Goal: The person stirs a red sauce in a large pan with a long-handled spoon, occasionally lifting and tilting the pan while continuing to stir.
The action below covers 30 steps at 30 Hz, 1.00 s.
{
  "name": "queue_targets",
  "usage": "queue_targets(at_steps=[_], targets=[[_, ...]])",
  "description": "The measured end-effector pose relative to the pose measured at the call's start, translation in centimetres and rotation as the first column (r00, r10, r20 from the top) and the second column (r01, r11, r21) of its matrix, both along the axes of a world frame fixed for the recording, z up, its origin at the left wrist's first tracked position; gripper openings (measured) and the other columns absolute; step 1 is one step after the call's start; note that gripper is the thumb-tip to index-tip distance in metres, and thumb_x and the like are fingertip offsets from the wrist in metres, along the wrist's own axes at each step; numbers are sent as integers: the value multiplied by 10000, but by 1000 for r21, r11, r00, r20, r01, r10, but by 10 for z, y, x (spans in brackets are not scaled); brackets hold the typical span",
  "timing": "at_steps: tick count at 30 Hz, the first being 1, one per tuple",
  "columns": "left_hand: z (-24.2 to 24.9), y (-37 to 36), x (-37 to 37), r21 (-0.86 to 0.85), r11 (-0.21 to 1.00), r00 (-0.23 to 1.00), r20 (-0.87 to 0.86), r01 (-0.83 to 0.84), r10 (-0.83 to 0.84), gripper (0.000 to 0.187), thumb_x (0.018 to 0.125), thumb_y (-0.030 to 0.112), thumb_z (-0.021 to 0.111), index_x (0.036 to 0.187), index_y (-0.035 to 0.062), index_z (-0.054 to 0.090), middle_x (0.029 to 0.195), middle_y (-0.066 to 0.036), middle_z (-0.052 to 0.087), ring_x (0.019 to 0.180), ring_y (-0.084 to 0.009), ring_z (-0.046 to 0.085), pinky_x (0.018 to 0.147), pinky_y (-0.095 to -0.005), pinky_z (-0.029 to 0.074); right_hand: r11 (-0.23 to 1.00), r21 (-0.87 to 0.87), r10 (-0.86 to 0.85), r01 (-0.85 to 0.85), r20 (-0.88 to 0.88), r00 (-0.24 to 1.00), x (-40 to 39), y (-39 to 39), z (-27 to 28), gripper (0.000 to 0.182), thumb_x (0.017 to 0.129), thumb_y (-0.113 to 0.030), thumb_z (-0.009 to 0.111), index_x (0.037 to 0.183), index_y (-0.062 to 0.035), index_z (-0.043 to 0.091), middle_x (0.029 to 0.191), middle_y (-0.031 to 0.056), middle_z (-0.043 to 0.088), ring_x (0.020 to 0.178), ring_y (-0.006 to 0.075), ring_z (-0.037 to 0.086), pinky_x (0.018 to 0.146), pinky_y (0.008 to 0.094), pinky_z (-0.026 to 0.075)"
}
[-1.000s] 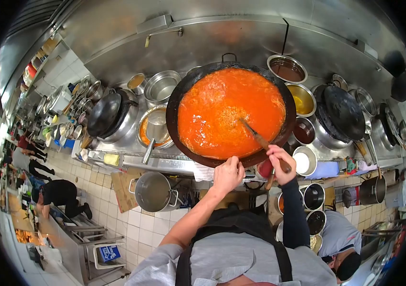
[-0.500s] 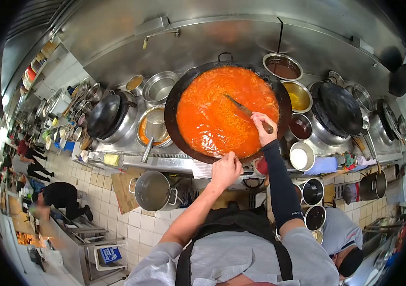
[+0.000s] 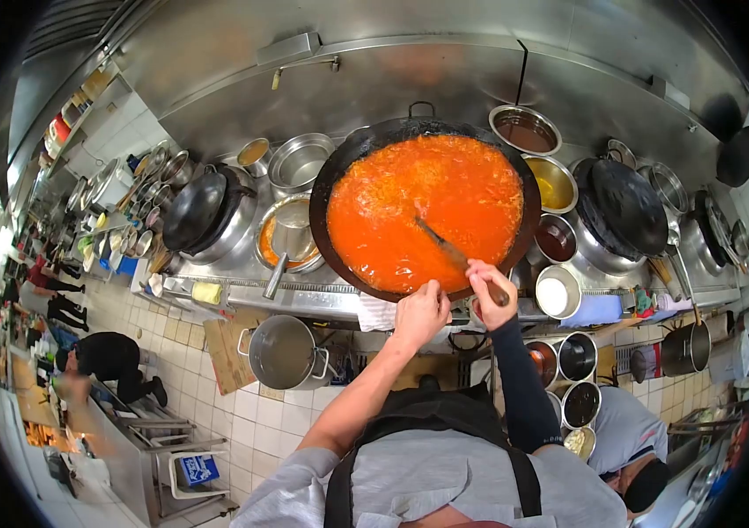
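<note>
In the centre of the frame, the wok (image 3: 319, 216) is filled with red-orange liquid (image 3: 374, 242), paler and grainy toward upper left, so blending looks partly done, evenness not reached. The right hand (image 3: 491, 297) has its fingers closed round the stirring tool (image 3: 447, 248); the left hand (image 3: 422, 312) is curled nearly closed at the near rim, its grip unclear.
</note>
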<state>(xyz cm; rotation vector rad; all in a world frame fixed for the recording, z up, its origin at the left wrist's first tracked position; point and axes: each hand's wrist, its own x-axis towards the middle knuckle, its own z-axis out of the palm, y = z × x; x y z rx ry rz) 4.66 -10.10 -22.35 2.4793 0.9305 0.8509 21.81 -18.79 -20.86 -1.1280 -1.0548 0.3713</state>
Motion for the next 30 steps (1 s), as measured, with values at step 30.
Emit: queue_targets(at_steps=[30], targets=[[-1, 3, 2, 35, 999, 999, 47, 10, -11, 183, 986, 170, 735, 958, 61, 590, 808, -171, 731, 655, -425, 728, 580, -549, 577, 998, 20, -69, 66, 265, 962, 90, -6, 5, 73, 1003, 51, 739, 979, 17, 679, 1123, 131, 777, 1236, 335, 735, 1125, 457, 535]])
